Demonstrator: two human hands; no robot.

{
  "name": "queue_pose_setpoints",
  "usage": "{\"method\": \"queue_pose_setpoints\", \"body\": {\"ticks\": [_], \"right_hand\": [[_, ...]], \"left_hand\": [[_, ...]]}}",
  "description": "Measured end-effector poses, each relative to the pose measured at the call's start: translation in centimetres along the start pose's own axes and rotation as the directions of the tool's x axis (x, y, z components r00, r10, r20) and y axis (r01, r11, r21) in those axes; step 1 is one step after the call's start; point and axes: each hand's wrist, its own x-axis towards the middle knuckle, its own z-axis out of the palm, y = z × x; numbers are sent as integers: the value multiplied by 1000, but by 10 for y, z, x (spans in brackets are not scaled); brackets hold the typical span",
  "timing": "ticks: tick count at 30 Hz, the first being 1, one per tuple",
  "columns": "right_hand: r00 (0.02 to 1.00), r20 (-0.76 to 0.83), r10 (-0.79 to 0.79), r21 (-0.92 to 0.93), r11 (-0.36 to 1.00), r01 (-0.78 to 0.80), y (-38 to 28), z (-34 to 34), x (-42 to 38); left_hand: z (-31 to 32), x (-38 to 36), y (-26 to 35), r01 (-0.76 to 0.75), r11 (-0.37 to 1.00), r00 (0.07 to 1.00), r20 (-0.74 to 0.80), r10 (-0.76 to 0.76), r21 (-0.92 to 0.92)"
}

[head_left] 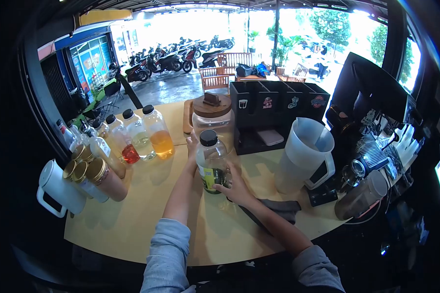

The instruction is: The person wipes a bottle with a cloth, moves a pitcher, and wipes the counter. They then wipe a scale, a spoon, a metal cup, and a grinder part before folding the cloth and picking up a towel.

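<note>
A clear bottle (211,163) with a black cap, a green and yellow label and dark green contents stands in front of me on the table. My right hand (234,186) grips its lower right side, with the thumb across the front. Behind the bottle is a large clear jar (212,124) with a wooden lid. My left hand (192,145) reaches past the bottle to the jar's left side; its fingers are partly hidden. A dark cloth (281,210) lies under my right forearm.
Bottles of orange (162,141), pale and red liquid stand at the left, beside gold-lidded canisters (105,178) and a white pitcher (61,188). A black organizer (278,112) stands behind. At the right are a translucent jug (303,156), a brown-filled container (362,198) and a monitor (371,93).
</note>
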Motion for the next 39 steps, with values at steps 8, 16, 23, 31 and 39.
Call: {"method": "queue_pose_setpoints", "body": {"ticks": [8, 16, 23, 31, 39], "right_hand": [[1000, -4, -18, 34, 999, 18, 3, -1, -1], [996, 87, 35, 11, 999, -36, 2, -5, 2], [999, -41, 1, -80, 997, -4, -8, 35, 37], [960, -266, -81, -351, 936, -19, -7, 99, 66], [957, -284, 55, -347, 925, -156, -2, 114, 95]], "left_hand": [[10, -4, -10, -47, 941, 997, 36, 62, -336], [-45, -72, 23, 63, 863, 996, 85, -23, -501], [-93, -161, 50, 25, 903, 999, -7, -31, -430], [-115, -158, -3, -30, 929, 967, -247, -67, -369], [-84, -140, -6, -107, 940, 960, -281, 12, -324]]}}
